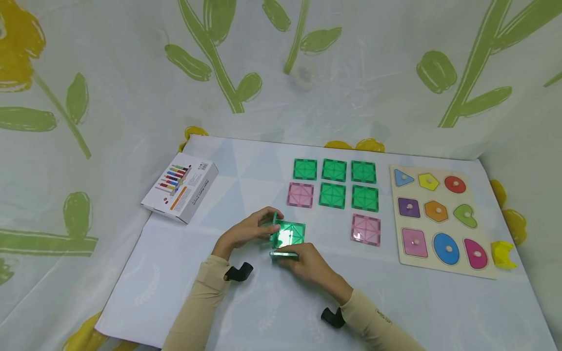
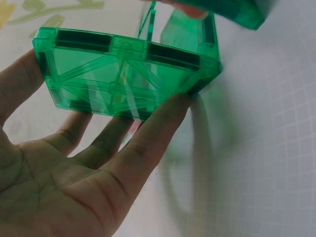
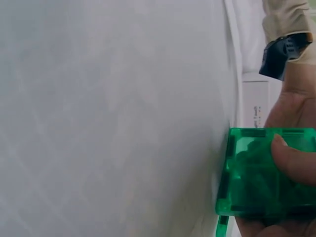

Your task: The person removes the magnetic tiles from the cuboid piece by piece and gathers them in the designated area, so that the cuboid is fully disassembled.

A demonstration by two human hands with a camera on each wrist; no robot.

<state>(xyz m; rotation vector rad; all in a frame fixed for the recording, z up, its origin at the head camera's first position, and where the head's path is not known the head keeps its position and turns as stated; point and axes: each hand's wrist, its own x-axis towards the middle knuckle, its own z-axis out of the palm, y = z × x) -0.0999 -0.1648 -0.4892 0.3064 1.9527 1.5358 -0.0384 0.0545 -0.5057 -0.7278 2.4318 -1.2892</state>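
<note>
My left hand (image 1: pixel 246 233) holds a clear green square magnetic tile (image 2: pixel 111 81) upright, its fingers and thumb at the edges. That tile stands along the left side of another green tile (image 1: pixel 293 235), which faces up between my hands. From the near side, my right hand (image 1: pixel 311 263) grips a further green tile (image 3: pixel 252 173), thumb on its face and fingers underneath. In the head view this tile shows nearly edge-on, at the near side of the middle one. Dark strips line the tile edges.
Several green tiles (image 1: pixel 332 195) lie in rows beyond my hands, with a pink tile (image 1: pixel 300 195) at the left and another pink tile (image 1: pixel 366 229) nearer. A wooden shape puzzle board (image 1: pixel 432 265) and a yellow piece (image 1: pixel 502 255) lie right. A white box (image 1: pixel 197 195) sits at left.
</note>
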